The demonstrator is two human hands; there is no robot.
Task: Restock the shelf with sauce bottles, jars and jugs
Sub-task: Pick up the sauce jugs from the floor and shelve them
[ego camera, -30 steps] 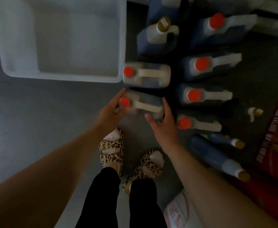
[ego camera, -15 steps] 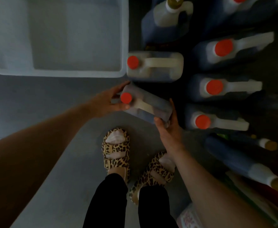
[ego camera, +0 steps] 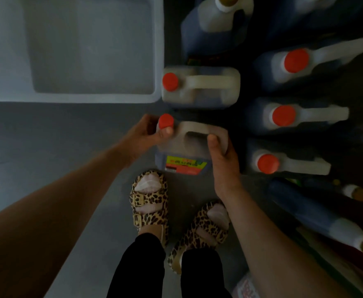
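Observation:
A dark sauce jug point(ego camera: 187, 151) with a red cap, pale handle and yellow-and-red label is held above the floor in both hands. My left hand point(ego camera: 143, 136) grips its neck just under the cap. My right hand point(ego camera: 222, 160) wraps its right end, thumb on the handle. A second red-capped jug point(ego camera: 201, 87) stands just beyond it. Three more red-capped jugs point(ego camera: 292, 115) stand in a column to the right, and a gold-capped jug point(ego camera: 217, 22) is at the top.
A white plastic tub point(ego camera: 158, 61) sits on the grey floor at the upper left. My feet in leopard-print sandals point(ego camera: 149, 198) are right below the held jug. Long dark bottles point(ego camera: 318, 216) lie at the lower right beside red packaging.
Both hands closed on the near jug, lifted it and turned it so its label faces me. The view has moved closer to the jugs.

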